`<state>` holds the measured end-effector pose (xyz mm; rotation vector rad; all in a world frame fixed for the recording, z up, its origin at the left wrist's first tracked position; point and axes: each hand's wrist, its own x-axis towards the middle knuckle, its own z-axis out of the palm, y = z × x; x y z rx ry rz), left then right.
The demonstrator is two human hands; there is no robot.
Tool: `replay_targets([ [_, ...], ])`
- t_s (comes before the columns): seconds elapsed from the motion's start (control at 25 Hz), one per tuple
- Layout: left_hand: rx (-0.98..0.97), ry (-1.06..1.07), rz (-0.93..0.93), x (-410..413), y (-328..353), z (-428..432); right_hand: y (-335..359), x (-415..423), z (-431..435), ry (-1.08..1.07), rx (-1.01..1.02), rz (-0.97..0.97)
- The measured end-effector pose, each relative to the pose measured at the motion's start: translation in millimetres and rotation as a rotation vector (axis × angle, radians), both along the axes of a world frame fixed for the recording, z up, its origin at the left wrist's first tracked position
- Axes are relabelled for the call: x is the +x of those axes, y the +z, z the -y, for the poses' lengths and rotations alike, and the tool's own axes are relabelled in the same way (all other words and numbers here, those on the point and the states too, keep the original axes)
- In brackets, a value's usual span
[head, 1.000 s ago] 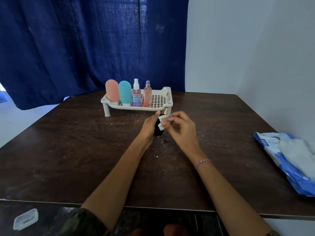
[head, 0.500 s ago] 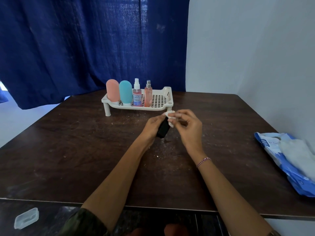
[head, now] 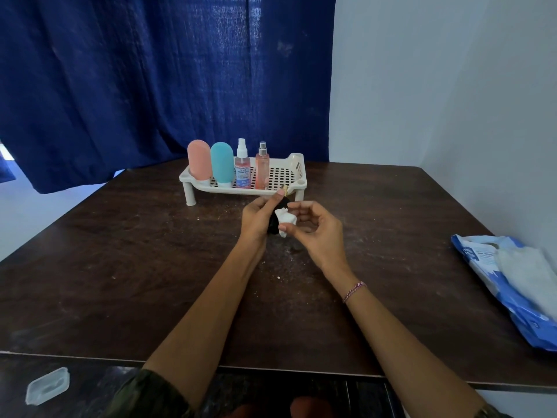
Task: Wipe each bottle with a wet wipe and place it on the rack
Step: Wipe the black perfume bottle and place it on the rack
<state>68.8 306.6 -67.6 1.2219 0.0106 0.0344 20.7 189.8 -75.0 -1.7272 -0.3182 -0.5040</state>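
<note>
**Black bottle held just short of the rack, wipe on its flank**

Held above mid-desk: small black bottle (head: 273, 227), dark and glossy, long axis tilted away, gold cap (head: 284, 188) aimed at the rack's near right corner. Wrapped by the left hand (head: 256, 217), fingers curled round the body. Pressed to its right side: crumpled white wet wipe (head: 284, 220), pinched between thumb and fingers of the right hand (head: 319, 233). Judged nearer the rack: the left hand, so likely the one to place. Stood just beyond, toward the desk's (head: 120, 267) far edge: white perforated plastic rack (head: 297, 168), free at its right end beside four upright bottles (head: 222, 164). Lay at the right edge: blue wipe pack (head: 497, 267).
</note>
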Motion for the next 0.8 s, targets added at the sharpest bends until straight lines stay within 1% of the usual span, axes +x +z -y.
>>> replay_targets([
  [0.08, 0.033, -0.011, 0.017, -2, -1, 1, 1, 1, 1, -0.035, 0.041, -0.019],
  [0.2, 0.156, -0.063, 0.048, -5, -2, 4, 3, 4, 7, -0.168, 0.062, 0.001],
  [0.36, 0.236, -0.208, 0.099, -9, -4, 9, 5, 7, 16, -0.260, 0.080, 0.050],
  [0.44, 0.247, -0.226, 0.090, -6, -6, 8, 4, 6, 16, -0.239, 0.028, 0.061],
  [0.56, 0.158, -0.174, 0.040, -1, -7, 1, 1, 1, 8, -0.047, -0.141, 0.083],
  [0.64, 0.136, -0.173, 0.042, 1, -6, -4, 0, -1, 4, 0.046, -0.207, 0.092],
  [0.72, 0.143, -0.212, 0.042, 0, -4, -4, 2, -1, 4, 0.027, -0.208, 0.112],
  [0.8, 0.161, -0.255, 0.051, -3, -2, 0, 4, 1, 10, -0.081, -0.175, 0.130],
])
